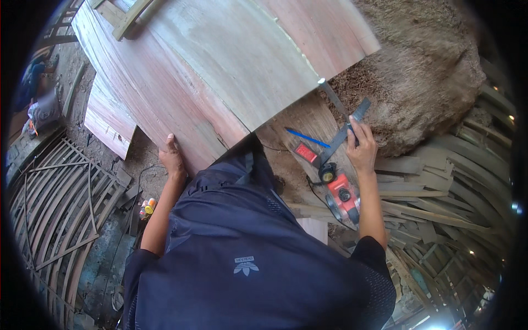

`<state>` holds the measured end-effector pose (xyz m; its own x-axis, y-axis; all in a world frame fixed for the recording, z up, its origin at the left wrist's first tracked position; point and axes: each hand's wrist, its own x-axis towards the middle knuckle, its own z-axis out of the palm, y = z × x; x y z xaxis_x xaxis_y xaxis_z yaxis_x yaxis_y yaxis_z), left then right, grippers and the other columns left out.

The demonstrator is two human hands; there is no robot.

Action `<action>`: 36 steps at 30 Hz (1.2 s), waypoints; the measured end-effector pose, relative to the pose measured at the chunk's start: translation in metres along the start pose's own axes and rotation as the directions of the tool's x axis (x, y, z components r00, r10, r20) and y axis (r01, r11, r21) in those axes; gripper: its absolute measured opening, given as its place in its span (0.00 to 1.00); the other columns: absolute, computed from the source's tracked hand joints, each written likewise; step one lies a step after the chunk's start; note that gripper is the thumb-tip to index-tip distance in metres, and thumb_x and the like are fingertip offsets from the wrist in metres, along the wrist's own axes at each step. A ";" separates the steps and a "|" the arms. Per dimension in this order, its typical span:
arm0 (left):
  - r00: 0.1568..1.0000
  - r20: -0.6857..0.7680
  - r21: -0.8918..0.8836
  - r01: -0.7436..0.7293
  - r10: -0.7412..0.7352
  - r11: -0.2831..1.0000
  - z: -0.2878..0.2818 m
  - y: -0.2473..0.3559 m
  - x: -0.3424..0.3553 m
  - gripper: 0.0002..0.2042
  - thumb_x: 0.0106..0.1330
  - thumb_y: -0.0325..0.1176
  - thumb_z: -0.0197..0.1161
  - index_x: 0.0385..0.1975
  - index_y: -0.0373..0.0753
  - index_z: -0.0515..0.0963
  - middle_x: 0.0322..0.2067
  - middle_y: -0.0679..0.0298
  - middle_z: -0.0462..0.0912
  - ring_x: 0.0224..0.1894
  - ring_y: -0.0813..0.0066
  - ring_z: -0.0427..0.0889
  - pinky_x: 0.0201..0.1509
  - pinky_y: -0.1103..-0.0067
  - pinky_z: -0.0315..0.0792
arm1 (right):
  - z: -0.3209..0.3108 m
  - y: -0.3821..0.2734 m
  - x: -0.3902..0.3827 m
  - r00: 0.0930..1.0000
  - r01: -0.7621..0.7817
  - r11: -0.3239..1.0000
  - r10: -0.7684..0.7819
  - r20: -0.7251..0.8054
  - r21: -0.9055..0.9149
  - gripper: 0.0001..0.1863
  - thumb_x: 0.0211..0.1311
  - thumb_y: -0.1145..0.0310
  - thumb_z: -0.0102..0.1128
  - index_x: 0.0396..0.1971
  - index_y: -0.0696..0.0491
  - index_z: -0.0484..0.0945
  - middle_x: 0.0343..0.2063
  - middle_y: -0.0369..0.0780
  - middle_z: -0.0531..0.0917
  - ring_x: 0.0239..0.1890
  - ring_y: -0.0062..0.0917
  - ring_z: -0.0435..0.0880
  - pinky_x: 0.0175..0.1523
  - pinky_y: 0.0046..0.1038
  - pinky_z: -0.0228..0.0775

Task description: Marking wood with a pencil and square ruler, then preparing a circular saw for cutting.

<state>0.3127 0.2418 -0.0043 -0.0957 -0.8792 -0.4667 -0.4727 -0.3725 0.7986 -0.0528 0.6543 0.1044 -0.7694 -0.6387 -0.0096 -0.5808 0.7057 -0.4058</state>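
Note:
A wide panel of pinkish and pale boards (220, 60) stretches out before me. My left hand (172, 159) grips its near left edge, thumb on top and the other fingers hidden beneath. Along one seam runs a whitish, glue-like line (297, 47). At the seam's near end is the whitish tip of a narrow, dark metal blade (334, 98). The fingers of my right hand (361, 146) are closed on the blade's other end. Beside that hand lies a flat grey bar (335, 146), partly covered by the fingers. A blue pen or pencil (308, 137) lies close by.
Below the right hand sit a red box (307, 153), a black round object (328, 172) and a red power tool (344, 198). Heaped brown shavings (418, 82) rise at the right. Wood strips (434, 203) and slatted frames (60, 203) flank me. A wooden batten (132, 19) crosses the panel.

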 end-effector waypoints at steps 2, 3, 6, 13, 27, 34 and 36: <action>0.997 0.002 -0.007 0.071 -0.071 0.997 -0.001 -0.003 0.002 0.33 0.69 0.56 0.68 0.57 0.28 0.77 0.45 0.61 0.82 0.46 0.70 0.80 0.53 0.73 0.75 | 0.001 -0.002 0.001 1.000 -0.019 1.000 0.019 -0.002 0.010 0.21 0.71 0.69 0.64 0.62 0.43 0.84 0.45 0.43 0.87 0.41 0.42 0.88 0.46 0.39 0.82; 0.995 0.002 -0.019 0.103 -0.103 0.995 -0.003 -0.003 0.003 0.33 0.69 0.55 0.69 0.58 0.28 0.78 0.48 0.59 0.84 0.48 0.69 0.82 0.56 0.72 0.76 | 0.005 -0.004 0.003 0.999 -0.040 0.999 0.040 0.026 0.011 0.21 0.70 0.70 0.64 0.62 0.43 0.85 0.45 0.43 0.87 0.41 0.42 0.88 0.46 0.39 0.82; 0.998 0.024 0.021 0.063 -0.063 0.998 -0.004 -0.003 0.005 0.33 0.69 0.56 0.69 0.57 0.28 0.78 0.46 0.61 0.83 0.46 0.70 0.81 0.54 0.73 0.76 | 0.013 -0.011 0.013 0.996 -0.003 0.992 0.013 -0.083 0.126 0.21 0.70 0.70 0.64 0.62 0.42 0.85 0.45 0.43 0.87 0.43 0.42 0.89 0.46 0.39 0.82; 1.000 0.006 0.103 0.005 -0.006 0.995 0.003 0.009 -0.004 0.30 0.72 0.58 0.63 0.48 0.29 0.78 0.40 0.63 0.79 0.41 0.70 0.79 0.48 0.72 0.75 | 0.016 -0.008 0.033 0.996 0.030 0.988 -0.017 -0.090 0.152 0.20 0.70 0.72 0.65 0.60 0.47 0.84 0.42 0.46 0.87 0.43 0.45 0.87 0.49 0.39 0.80; 0.997 0.019 -0.017 0.077 -0.077 0.997 -0.005 -0.007 0.005 0.33 0.71 0.56 0.67 0.58 0.27 0.77 0.48 0.58 0.83 0.47 0.69 0.82 0.54 0.71 0.77 | 0.014 -0.006 0.020 0.999 -0.041 0.998 0.042 -0.006 0.049 0.21 0.70 0.70 0.65 0.61 0.42 0.84 0.43 0.43 0.88 0.42 0.42 0.89 0.46 0.39 0.82; 0.995 0.055 -0.022 0.083 -0.082 0.996 -0.005 -0.002 0.001 0.35 0.71 0.56 0.67 0.60 0.25 0.75 0.52 0.55 0.83 0.50 0.66 0.83 0.57 0.70 0.77 | 0.029 -0.016 0.021 0.990 0.045 0.996 -0.035 -0.134 0.078 0.19 0.71 0.70 0.64 0.61 0.44 0.84 0.42 0.44 0.87 0.42 0.42 0.89 0.46 0.39 0.81; 0.997 0.053 -0.056 0.059 -0.056 0.997 -0.004 -0.004 0.003 0.35 0.71 0.55 0.66 0.60 0.25 0.75 0.51 0.55 0.83 0.50 0.66 0.82 0.58 0.70 0.76 | 0.031 -0.018 0.019 0.997 -0.040 0.996 0.045 -0.069 0.077 0.19 0.71 0.70 0.64 0.61 0.45 0.84 0.42 0.44 0.87 0.43 0.42 0.89 0.46 0.39 0.81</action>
<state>0.3182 0.2394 -0.0073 -0.1155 -0.8401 -0.5299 -0.4279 -0.4394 0.7898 -0.0487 0.6203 0.0829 -0.8112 -0.5837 0.0348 -0.5274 0.7047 -0.4746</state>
